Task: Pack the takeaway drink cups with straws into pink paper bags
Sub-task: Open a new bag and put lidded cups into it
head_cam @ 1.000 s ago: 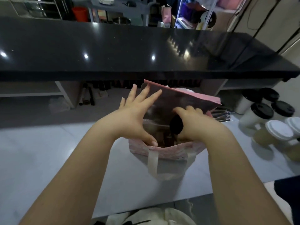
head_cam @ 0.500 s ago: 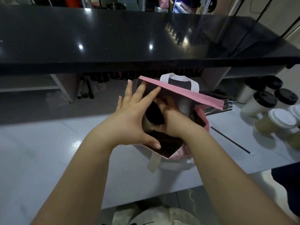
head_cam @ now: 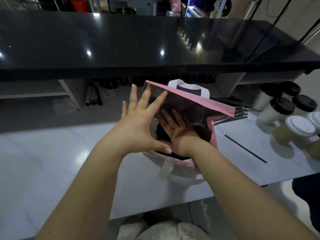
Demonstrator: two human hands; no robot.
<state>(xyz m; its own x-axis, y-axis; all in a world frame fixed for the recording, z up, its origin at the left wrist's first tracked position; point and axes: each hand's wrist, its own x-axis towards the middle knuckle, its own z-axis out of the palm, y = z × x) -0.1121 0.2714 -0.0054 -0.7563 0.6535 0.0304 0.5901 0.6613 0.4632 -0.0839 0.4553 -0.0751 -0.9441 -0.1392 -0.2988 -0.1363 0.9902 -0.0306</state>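
A pink paper bag (head_cam: 199,103) with white handles stands open on the white table (head_cam: 52,170). My left hand (head_cam: 138,125) spreads its mouth: straight fingers press the far wall and the thumb lies on the near rim. Reaching down inside the bag is my right hand (head_cam: 178,130), its fingers spread out straight just above a cup's black lid (head_cam: 160,134). The cup's body is hidden by the bag. A black straw (head_cam: 245,148) lies loose on the table to the right of the bag.
Several lidded cups stand at the right, some with black lids (head_cam: 282,105), some with white lids (head_cam: 300,126). A pile of wrapped straws (head_cam: 240,115) lies behind the bag. A raised black counter (head_cam: 155,40) overhangs the table's far side.
My right hand carried the black-lidded cup down into the bag, then released it and straightened its fingers. My left hand kept holding the bag's mouth apart.
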